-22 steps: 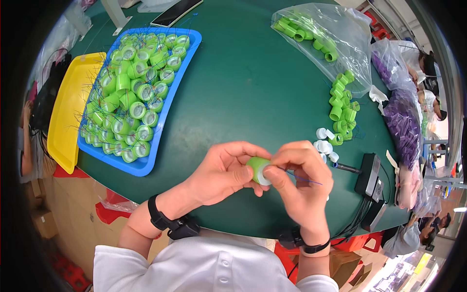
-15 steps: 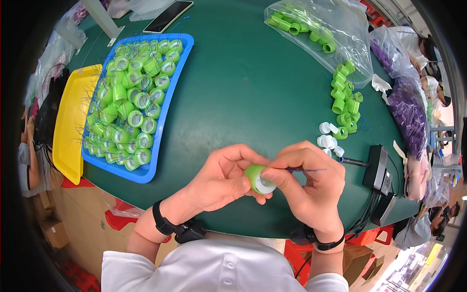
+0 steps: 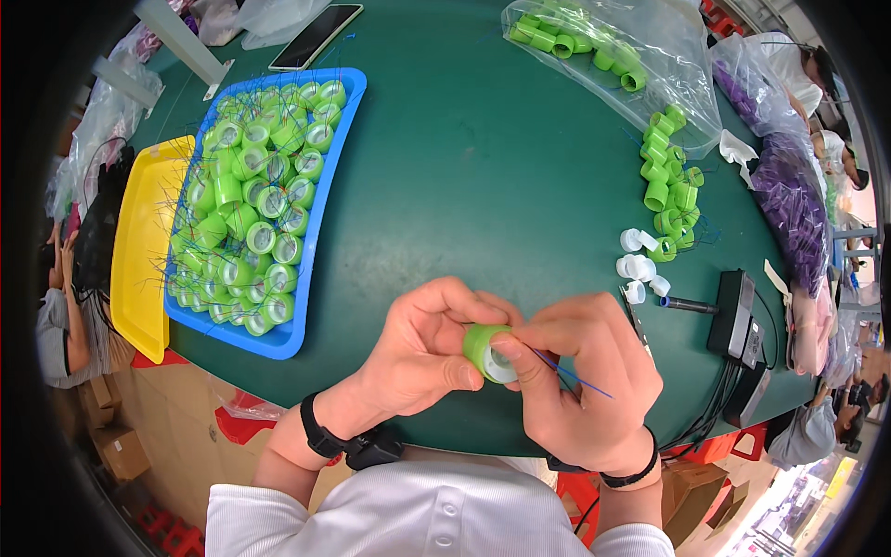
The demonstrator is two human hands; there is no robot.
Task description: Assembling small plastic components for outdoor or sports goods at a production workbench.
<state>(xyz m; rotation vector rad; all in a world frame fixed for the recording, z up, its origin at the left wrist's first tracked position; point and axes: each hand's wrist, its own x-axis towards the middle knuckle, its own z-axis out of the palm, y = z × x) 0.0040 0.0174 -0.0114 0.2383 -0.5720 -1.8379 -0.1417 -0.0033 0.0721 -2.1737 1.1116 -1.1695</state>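
Observation:
My left hand (image 3: 422, 353) grips a small green ring-shaped cap with a white insert (image 3: 487, 353) just above the near edge of the green table (image 3: 483, 186). My right hand (image 3: 585, 376) presses its thumb against the cap's white face, and a thin blue wire (image 3: 571, 376) runs out between its fingers. Both hands meet at the cap. A blue tray (image 3: 316, 269) at my left holds several similar green caps with thin wires. Loose green caps (image 3: 668, 200) and small white inserts (image 3: 639, 269) lie to the right of my hands.
A yellow tray (image 3: 139, 260) sits left of the blue tray. A clear bag of green caps (image 3: 603, 46) lies at the far right, purple parts in bags (image 3: 789, 195) beyond it. A black box with cables (image 3: 738, 316) and a phone (image 3: 316, 32) are on the table.
The two hands stay together on the green cap, turning it slightly. The right thumb now covers more of the white face. The camera view has shifted a little.

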